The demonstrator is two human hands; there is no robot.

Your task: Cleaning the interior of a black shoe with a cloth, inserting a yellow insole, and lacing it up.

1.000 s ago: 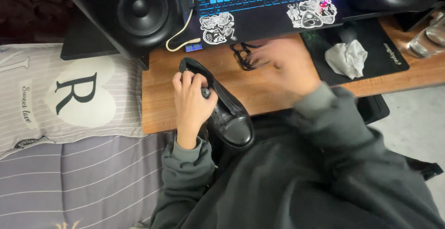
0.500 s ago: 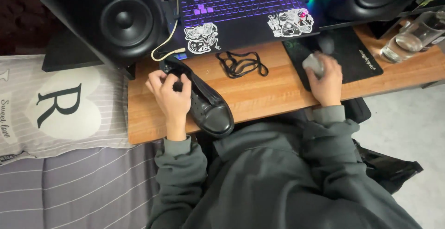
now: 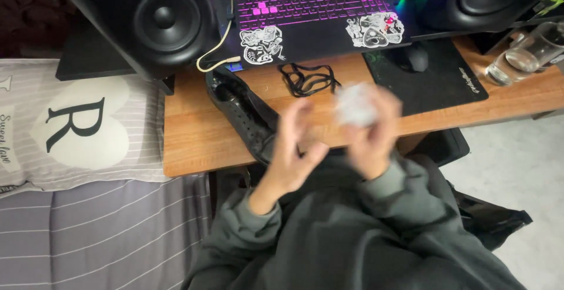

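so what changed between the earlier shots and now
The left hand let go of the black shoe and lifted off it. The right hand took the white crumpled tissue off the mouse pad and brought it toward the left. Shoe and laces stayed put.

Both hands [image 3: 329,143] and the white wad [image 3: 355,105] are motion-blurred.

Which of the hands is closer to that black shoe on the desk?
Left. The left hand hovers just right of the black shoe, by its toe; the right hand, holding a white wad, is farther right.
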